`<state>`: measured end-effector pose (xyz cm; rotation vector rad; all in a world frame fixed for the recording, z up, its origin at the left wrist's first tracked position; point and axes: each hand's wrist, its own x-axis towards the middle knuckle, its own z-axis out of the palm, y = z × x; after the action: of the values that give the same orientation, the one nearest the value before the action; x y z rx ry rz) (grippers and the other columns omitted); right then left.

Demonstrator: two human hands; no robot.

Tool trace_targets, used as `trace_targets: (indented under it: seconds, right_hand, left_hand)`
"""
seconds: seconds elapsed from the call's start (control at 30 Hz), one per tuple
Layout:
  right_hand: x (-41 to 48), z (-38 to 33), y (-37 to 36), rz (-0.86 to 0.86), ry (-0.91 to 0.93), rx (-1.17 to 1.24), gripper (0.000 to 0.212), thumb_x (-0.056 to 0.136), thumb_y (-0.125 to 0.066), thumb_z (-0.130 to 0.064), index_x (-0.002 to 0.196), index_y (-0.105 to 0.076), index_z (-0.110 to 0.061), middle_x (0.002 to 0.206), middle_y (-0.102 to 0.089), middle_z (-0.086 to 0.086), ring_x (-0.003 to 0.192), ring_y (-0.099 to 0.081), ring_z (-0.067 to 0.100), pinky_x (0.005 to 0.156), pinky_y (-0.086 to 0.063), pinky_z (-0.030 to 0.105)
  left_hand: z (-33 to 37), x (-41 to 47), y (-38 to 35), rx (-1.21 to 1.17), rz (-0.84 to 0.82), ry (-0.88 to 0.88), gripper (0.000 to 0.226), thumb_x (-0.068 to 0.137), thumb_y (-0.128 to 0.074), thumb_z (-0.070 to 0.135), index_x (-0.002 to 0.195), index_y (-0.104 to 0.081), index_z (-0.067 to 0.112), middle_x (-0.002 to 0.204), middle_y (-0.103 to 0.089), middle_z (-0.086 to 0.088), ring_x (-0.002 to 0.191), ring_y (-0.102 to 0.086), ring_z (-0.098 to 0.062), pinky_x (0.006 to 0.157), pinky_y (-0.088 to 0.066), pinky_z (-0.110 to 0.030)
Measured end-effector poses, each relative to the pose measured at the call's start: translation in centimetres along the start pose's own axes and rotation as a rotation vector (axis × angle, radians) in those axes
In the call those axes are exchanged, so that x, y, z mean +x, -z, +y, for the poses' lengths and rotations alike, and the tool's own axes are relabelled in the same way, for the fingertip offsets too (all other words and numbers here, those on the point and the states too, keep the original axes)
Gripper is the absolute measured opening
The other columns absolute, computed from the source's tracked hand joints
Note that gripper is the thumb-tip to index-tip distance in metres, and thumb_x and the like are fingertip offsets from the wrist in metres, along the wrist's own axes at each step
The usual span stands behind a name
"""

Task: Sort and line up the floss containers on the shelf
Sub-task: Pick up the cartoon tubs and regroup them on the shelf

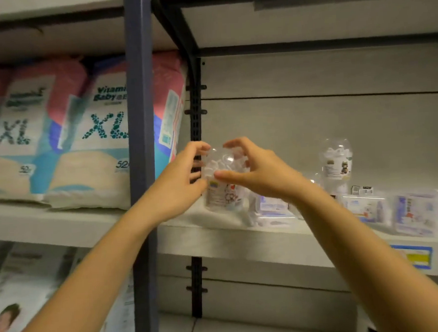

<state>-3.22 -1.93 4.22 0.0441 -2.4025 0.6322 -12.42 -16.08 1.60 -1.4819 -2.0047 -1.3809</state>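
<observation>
A clear floss jar (223, 188) with a cartoon label stands at the left end of the grey shelf (217, 239). My left hand (180, 183) curls round its left side and my right hand (254, 171) curls over its top and right side. A second clear jar (338, 165) stands upright further right, near the back wall. Flat clear floss boxes lie along the shelf: one (273, 208) partly hidden under my right wrist, another (366, 208) in the middle, and one (417, 212) at the right.
A dark blue upright post (142, 145) and a black slotted rail (195, 110) border the shelf on the left. Diaper packs (93, 137) marked XL fill the neighbouring shelf. A blue and yellow price tag (414, 256) hangs on the shelf edge.
</observation>
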Motion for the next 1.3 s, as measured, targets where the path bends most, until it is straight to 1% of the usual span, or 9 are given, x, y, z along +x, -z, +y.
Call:
trace_targets:
  seconds: [0.1, 0.23, 0.37, 0.47, 0.63, 0.83, 1.1, 1.23, 1.3]
  right_hand:
    - [2.5, 0.4, -2.1, -0.029, -0.082, -0.016, 0.063, 0.082, -0.067, -0.035, 0.135, -0.036, -0.018, 0.135, -0.050, 0.008, 0.110, -0.052, 0.019, 0.086, -0.045, 0.028]
    - [3.9, 1.3, -4.7, -0.108, -0.168, -0.018, 0.065, 0.084, -0.065, -0.030, 0.136, -0.031, -0.012, 0.130, -0.051, 0.011, 0.098, -0.052, 0.018, 0.082, -0.045, 0.028]
    - [4.3, 2.0, -6.5, -0.158, -0.194, -0.072, 0.065, 0.085, -0.064, -0.030, 0.137, -0.030, -0.009, 0.135, -0.047, 0.013, 0.114, -0.053, 0.025, 0.090, -0.044, 0.032]
    - [4.3, 2.0, -5.8, -0.098, -0.108, -0.240, 0.058, 0.088, -0.060, -0.031, 0.137, -0.038, -0.011, 0.143, -0.035, 0.009, 0.123, -0.046, 0.025, 0.096, -0.040, 0.029]
    - [5.5, 2.5, -5.5, -0.038, -0.065, -0.458, 0.038, 0.085, -0.063, -0.029, 0.121, -0.056, -0.021, 0.125, -0.058, 0.005, 0.108, -0.058, 0.026, 0.090, -0.048, 0.039]
    - [8.1, 3.4, -7.2, -0.017, -0.145, -0.522, 0.036, 0.088, -0.059, -0.021, 0.124, -0.054, -0.017, 0.124, -0.057, 0.013, 0.113, -0.053, 0.034, 0.088, -0.044, 0.038]
    - [9.9, 4.8, -8.0, -0.006, -0.221, -0.557, 0.036, 0.091, -0.054, -0.011, 0.127, -0.052, -0.015, 0.124, -0.056, 0.014, 0.113, -0.053, 0.034, 0.082, -0.043, 0.036]
    - [9.6, 4.2, -7.3, -0.089, -0.187, -0.638, 0.038, 0.092, -0.052, -0.010, 0.130, -0.050, -0.013, 0.126, -0.055, 0.013, 0.114, -0.053, 0.032, 0.082, -0.044, 0.037]
    - [8.6, 3.3, -5.7, -0.063, -0.091, -0.687, 0.039, 0.091, -0.050, -0.009, 0.130, -0.050, -0.013, 0.130, -0.053, 0.010, 0.117, -0.050, 0.031, 0.088, -0.045, 0.038]
  left_hand:
    - [-1.7, 1.4, 0.3, 0.156, 0.022, 0.022, 0.055, 0.087, -0.040, -0.009, 0.133, -0.042, 0.021, 0.139, -0.042, 0.000, 0.128, -0.042, -0.015, 0.107, -0.034, -0.026]
    - [-3.2, 2.0, 0.1, 0.351, 0.013, 0.065, 0.053, 0.086, -0.038, -0.011, 0.132, -0.046, 0.014, 0.138, -0.044, -0.001, 0.123, -0.044, -0.017, 0.096, -0.032, -0.019]
    - [-3.5, 1.7, -0.1, 0.423, -0.098, 0.112, 0.053, 0.088, -0.040, -0.007, 0.135, -0.044, 0.016, 0.138, -0.046, -0.003, 0.122, -0.046, -0.018, 0.095, -0.035, -0.021]
    - [-3.5, 1.8, 0.1, 0.438, -0.126, 0.118, 0.053, 0.089, -0.039, -0.006, 0.137, -0.042, 0.018, 0.141, -0.044, -0.003, 0.126, -0.043, -0.018, 0.097, -0.034, -0.022]
    - [-4.4, 3.4, -0.3, 0.466, -0.148, 0.198, 0.056, 0.088, -0.040, -0.007, 0.137, -0.043, 0.019, 0.141, -0.045, -0.008, 0.126, -0.046, -0.024, 0.102, -0.039, -0.034]
    - [-5.9, 6.5, -1.5, 0.534, -0.191, 0.272, 0.055, 0.088, -0.041, -0.007, 0.139, -0.039, 0.014, 0.141, -0.045, -0.012, 0.126, -0.046, -0.029, 0.099, -0.039, -0.034]
    - [-7.7, 8.5, -2.7, 0.470, -0.188, 0.305, 0.054, 0.090, -0.038, -0.006, 0.140, -0.037, 0.013, 0.145, -0.042, -0.010, 0.130, -0.044, -0.028, 0.104, -0.038, -0.036]
    - [-7.8, 8.6, -2.8, 0.482, -0.198, 0.306, 0.055, 0.090, -0.041, -0.004, 0.141, -0.034, 0.013, 0.150, -0.032, -0.013, 0.137, -0.033, -0.029, 0.109, -0.031, -0.037]
    - [-7.5, 8.3, -2.9, 0.448, -0.086, 0.260, 0.059, 0.087, -0.043, -0.008, 0.142, -0.034, 0.014, 0.152, -0.028, -0.012, 0.140, -0.025, -0.028, 0.113, -0.025, -0.038]
